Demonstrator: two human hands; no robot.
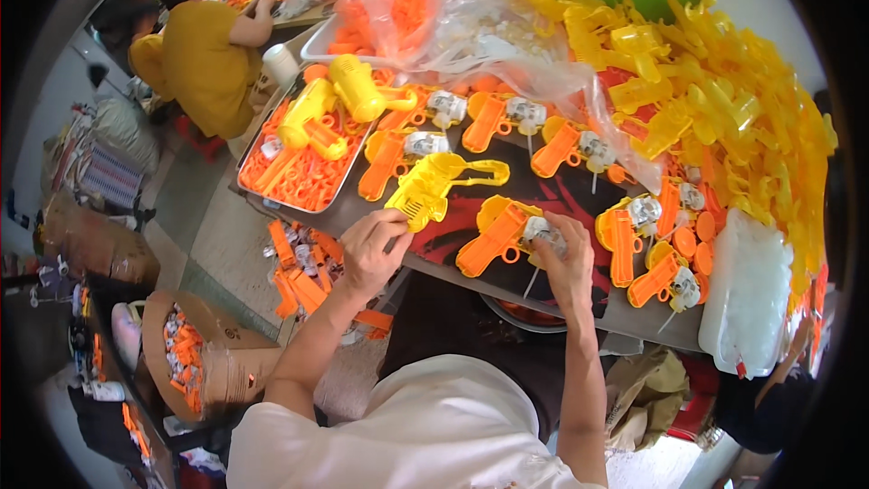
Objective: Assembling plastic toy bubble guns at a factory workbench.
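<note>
My left hand point(373, 252) pinches the near end of a yellow plastic toy shell half point(425, 188), whose thin looped handle points right. The shell's hollow, ribbed side faces up over the table edge. Just right of it lies a partly assembled toy point(496, 237), an orange grip on a yellow shell with a small ring at its foot. My right hand point(568, 258) has its fingers closed round the clear-and-silver unit point(543, 234) at the toy's right end. A thin pale stem hangs down from this unit. My right fingertips partly cover it.
More part-assembled toys point(557, 147) lie behind and to the right. A metal tray point(317, 206) of orange pieces, with yellow shells on top, stands left. Yellow shells point(724, 118) pile up at right, by a white tub point(747, 299). Another person point(204, 54) sits far left.
</note>
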